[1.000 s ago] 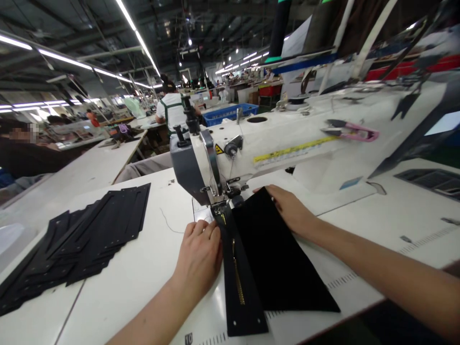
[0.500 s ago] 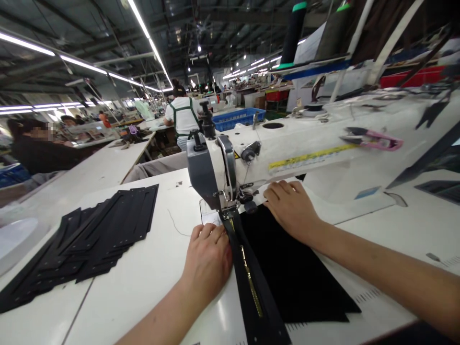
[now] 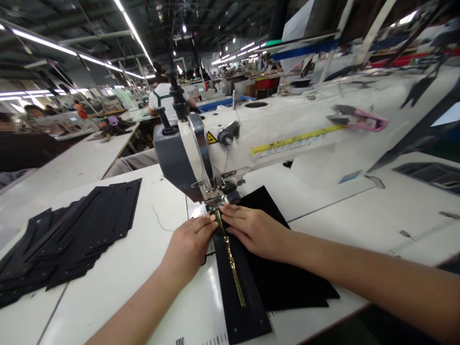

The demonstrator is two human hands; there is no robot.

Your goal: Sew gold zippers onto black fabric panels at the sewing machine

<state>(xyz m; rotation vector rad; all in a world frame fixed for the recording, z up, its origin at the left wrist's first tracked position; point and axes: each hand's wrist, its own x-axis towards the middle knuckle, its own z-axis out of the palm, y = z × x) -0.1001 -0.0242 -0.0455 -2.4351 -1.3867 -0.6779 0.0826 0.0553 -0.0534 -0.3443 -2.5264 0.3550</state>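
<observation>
A black zipper panel [image 3: 247, 318] with a gold-toothed zip [image 3: 234, 273] down its middle runs under the presser foot [image 3: 214, 202] of a sewing machine. My left hand [image 3: 190, 242] has its fingers pressed together on the panel's left edge, close to the foot. Lying flat with fingers stretched out, my right hand [image 3: 257, 227] rests just right of the zip, its fingertips near the needle area. A larger black piece [image 3: 291, 282] lies beneath and to the right of the panel. My left thumb is mostly hidden.
Stacked black pieces [image 3: 82, 230] lie fanned out on the white table to the left. Pink-handled snips [image 3: 359, 119] sit on the white machine arm [image 3: 298, 120] above a yellow tape measure. A loose thread [image 3: 158, 220] lies nearby. People work at other tables beyond.
My right hand has come from the back of the black piece, under the arm, toward the zip beside the foot. My left fingers have straightened along the edge. The view has shifted.
</observation>
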